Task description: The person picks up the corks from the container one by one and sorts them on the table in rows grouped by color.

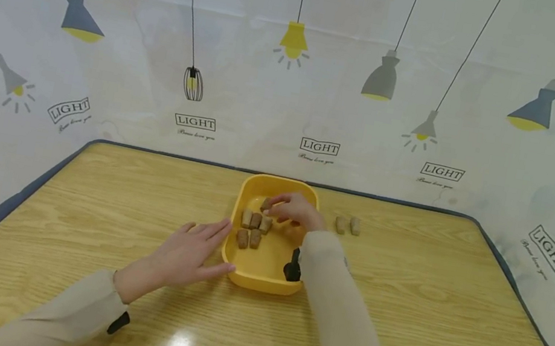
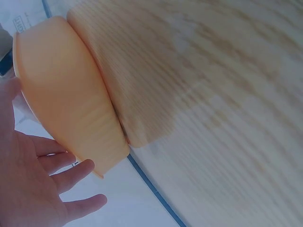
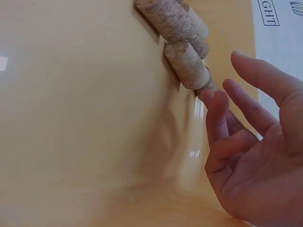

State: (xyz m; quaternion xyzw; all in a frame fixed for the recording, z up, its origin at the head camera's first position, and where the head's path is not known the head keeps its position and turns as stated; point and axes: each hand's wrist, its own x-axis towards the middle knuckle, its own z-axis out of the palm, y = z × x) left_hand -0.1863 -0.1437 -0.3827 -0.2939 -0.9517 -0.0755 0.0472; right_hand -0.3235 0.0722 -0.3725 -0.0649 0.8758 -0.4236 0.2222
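1. Left hand (image 1: 192,253) — fingers spread, touching the yellow bin (image 1: 264,285).
2. Right hand (image 1: 294,209) — fingers apart, loosely bent, beside the farthest cork (image 1: 265,204) inside the bin.
3. Two outer corks (image 1: 354,226) lie right of the bin.

Six corks (image 1: 255,222) can be counted in the one yellow tray (image 1: 264,285), possibly seven, as the right hand (image 1: 296,208) partly blocks the view there. Two more corks (image 1: 354,226) lie on the one bench (image 1: 83,214). Adding the left hand (image 1: 193,254) makes two hands. Eight printed lamps (image 1: 80,16) and six LIGHT labels (image 1: 320,146) show, one label cut off.
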